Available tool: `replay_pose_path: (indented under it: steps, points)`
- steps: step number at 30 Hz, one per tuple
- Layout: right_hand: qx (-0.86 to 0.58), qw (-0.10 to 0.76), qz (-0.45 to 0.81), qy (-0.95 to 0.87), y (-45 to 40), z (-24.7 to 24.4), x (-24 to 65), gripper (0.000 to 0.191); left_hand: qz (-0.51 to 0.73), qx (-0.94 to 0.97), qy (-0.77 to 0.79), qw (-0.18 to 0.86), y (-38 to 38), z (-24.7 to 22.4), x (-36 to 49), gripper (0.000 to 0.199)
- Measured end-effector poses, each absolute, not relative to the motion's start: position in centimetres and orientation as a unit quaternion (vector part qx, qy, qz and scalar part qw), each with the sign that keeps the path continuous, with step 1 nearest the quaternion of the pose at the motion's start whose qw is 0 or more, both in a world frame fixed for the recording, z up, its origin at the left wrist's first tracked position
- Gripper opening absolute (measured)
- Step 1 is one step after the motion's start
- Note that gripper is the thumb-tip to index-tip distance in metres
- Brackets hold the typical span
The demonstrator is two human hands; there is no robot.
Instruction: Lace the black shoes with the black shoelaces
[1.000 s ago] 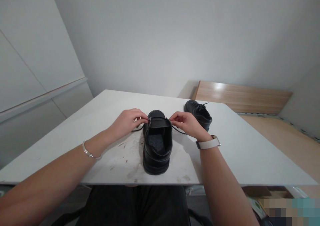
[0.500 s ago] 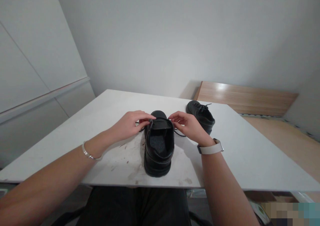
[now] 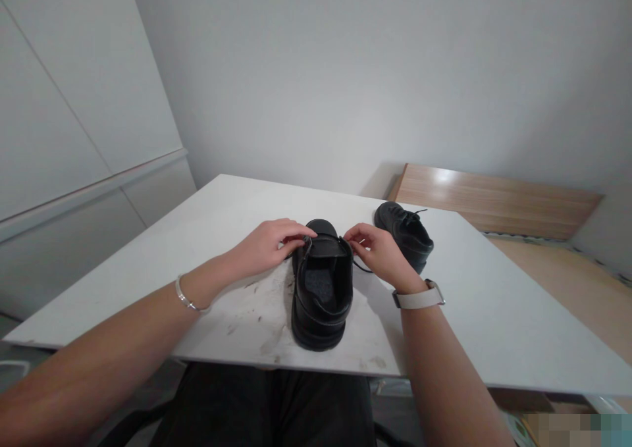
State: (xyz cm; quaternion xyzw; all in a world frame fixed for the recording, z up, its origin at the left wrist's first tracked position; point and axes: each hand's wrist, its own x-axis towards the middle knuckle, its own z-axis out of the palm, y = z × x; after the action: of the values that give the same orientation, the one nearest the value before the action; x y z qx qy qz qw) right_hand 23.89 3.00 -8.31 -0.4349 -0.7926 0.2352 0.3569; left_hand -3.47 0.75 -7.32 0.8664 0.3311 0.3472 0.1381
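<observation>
A black leather shoe (image 3: 320,325) stands upright on the white table, heel toward me and its opening facing up. My left hand (image 3: 279,244) is closed in a pinch at the left eyelet edge, around the black shoelace, whose end there is mostly hidden by the fingers. On the opposite side, my right hand (image 3: 372,248) pinches the shoelace (image 3: 363,267) close to the right eyelet edge, and a loop of it hangs below the fingers. The shoe's tongue (image 3: 326,245) lies between both hands.
A second black shoe (image 3: 405,233), with its lace tied, sits behind my right hand. Dirt marks (image 3: 269,347) spot the white table (image 3: 494,315) near its front edge. Beyond the table's right side is a wooden board (image 3: 494,193); a grey wall rises behind.
The view has shifted slightly, so table and shoes appear a little farther right. Both hands stay at the shoe's eyelet edges, with only small finger movement.
</observation>
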Motion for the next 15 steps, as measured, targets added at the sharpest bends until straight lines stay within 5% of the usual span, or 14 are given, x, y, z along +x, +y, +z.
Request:
replay_pose_path:
  steps: [15]
  points:
    - [-0.447, 0.32, 0.271, -0.79, 2.92, -8.34, 24.1, 0.01, 0.353, 0.811, 0.389, 0.256, 1.55, -7.42, -3.9, 0.022]
